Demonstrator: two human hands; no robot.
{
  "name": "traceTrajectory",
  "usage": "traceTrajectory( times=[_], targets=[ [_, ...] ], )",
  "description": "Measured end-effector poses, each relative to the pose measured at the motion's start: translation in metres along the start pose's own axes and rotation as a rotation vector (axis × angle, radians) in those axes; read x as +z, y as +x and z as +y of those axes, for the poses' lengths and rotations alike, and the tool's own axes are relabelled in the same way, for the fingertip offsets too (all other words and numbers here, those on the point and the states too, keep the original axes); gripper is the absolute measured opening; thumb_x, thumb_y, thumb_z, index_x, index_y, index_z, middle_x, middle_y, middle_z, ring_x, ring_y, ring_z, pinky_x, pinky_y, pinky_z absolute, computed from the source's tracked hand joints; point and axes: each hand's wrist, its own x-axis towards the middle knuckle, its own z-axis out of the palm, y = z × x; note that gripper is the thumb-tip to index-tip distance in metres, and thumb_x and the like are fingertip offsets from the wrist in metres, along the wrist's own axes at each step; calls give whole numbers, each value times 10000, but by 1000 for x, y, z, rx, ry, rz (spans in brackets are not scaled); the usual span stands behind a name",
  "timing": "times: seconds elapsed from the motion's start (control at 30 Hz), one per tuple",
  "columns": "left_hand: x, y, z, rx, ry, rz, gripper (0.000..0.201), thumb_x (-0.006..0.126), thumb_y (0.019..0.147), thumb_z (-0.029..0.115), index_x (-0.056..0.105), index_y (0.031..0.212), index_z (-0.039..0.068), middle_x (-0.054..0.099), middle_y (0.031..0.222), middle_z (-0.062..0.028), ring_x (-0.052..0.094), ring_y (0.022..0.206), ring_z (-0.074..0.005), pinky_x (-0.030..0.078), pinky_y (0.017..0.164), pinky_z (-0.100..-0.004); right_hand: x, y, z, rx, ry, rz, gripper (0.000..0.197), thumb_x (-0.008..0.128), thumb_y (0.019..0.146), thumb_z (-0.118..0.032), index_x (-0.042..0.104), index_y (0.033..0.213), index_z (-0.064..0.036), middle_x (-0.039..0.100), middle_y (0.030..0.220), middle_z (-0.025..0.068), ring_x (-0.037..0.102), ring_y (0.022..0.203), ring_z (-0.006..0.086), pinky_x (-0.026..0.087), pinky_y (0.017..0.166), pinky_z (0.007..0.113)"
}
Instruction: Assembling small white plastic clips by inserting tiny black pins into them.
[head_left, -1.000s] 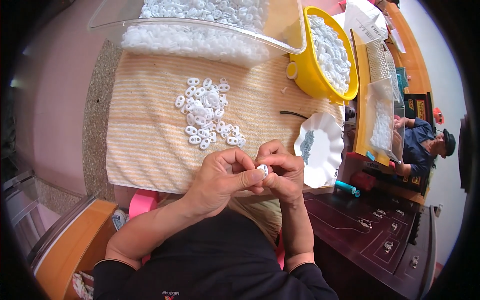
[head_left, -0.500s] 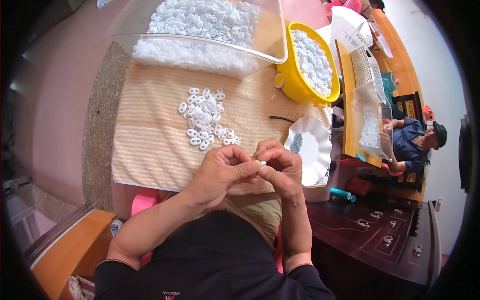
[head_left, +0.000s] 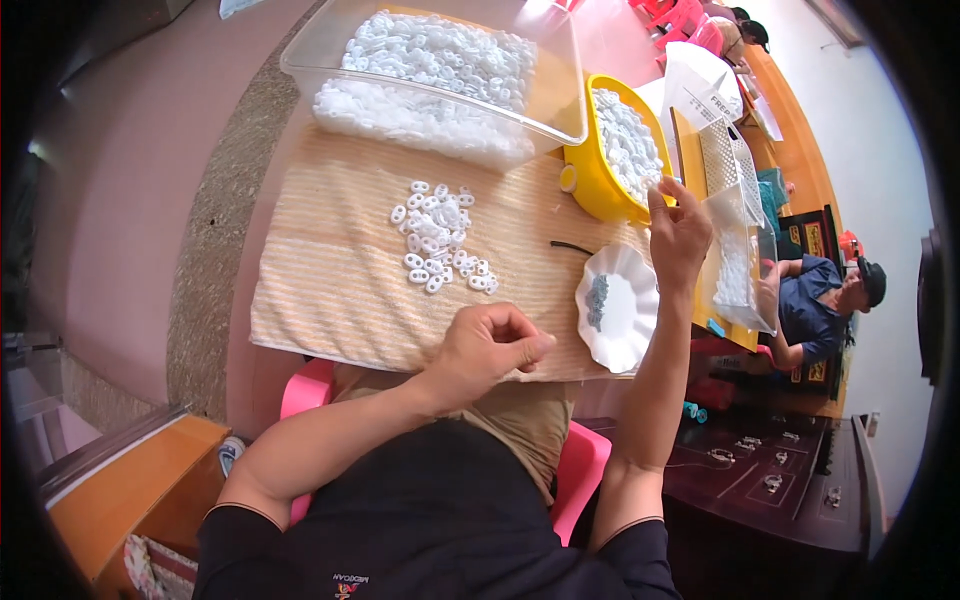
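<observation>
My right hand (head_left: 682, 238) is raised over the near right rim of the yellow tub (head_left: 590, 185), its thumb and fingers drawn together at the tips. Whatever they pinch blends with the white pieces (head_left: 625, 140) in the tub. Close to the towel's front edge, my left hand (head_left: 488, 342) is curled, thumb against the bent index finger; anything inside is hidden. Beyond it lies a loose pile of small white two-holed plastic pieces (head_left: 432, 238). A white wavy-edged dish (head_left: 625, 325) holds a small heap of grey bits (head_left: 597, 300), between and beyond my hands.
A large clear bin (head_left: 560, 125) of white pieces stands at the back of the striped towel (head_left: 330, 250). A thin black strip (head_left: 570, 246) lies beside the dish. To the right, a person (head_left: 825, 300) sits by a wooden table with another clear bin (head_left: 745, 300).
My hands have parted. The right has moved up and right from beside the left to the yellow tub; the left stays low, slightly right and nearer. The whole view has shifted somewhat.
</observation>
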Motion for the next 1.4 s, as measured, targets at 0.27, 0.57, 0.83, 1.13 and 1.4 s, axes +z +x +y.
traceTrajectory(
  times=[0.27,0.57,0.83,1.13,1.4],
  targets=[
    [19,-21,-8,305,374,-67,143,741,779,101,638,736,12,644,678,-49,573,620,-78,460,554,-261,38,-86,-50,73,244,-639,177,709,764,36,662,929,-4,615,831,11,509,667,50,419,588,207],
    [24,-31,-6,339,477,-139,114,747,771,104,677,781,14,678,738,-81,626,675,-129,480,581,-267,66,-100,-48,-180,157,-673,197,691,792,-52,665,978,6,643,899,101,593,674,191,473,607,294],
    [22,-29,-6,292,403,-119,118,739,794,104,674,800,6,677,747,-69,620,708,-99,488,636,-256,76,-102,-61,-104,-8,-738,162,704,775,-107,683,899,-5,642,856,110,602,672,226,478,628,327],
    [21,-27,0,239,376,-89,116,728,815,115,672,811,15,668,751,-41,606,727,-77,494,654,-251,77,-102,-64,93,89,-748,155,714,754,-88,675,872,5,653,794,122,606,671,202,481,633,317],
    [21,-25,-5,276,347,-56,138,718,815,110,631,773,12,635,689,-32,575,657,-70,465,585,-243,82,-101,-51,-58,48,-767,110,677,781,-102,669,872,-40,642,861,123,629,766,321,492,680,381]
  ],
)
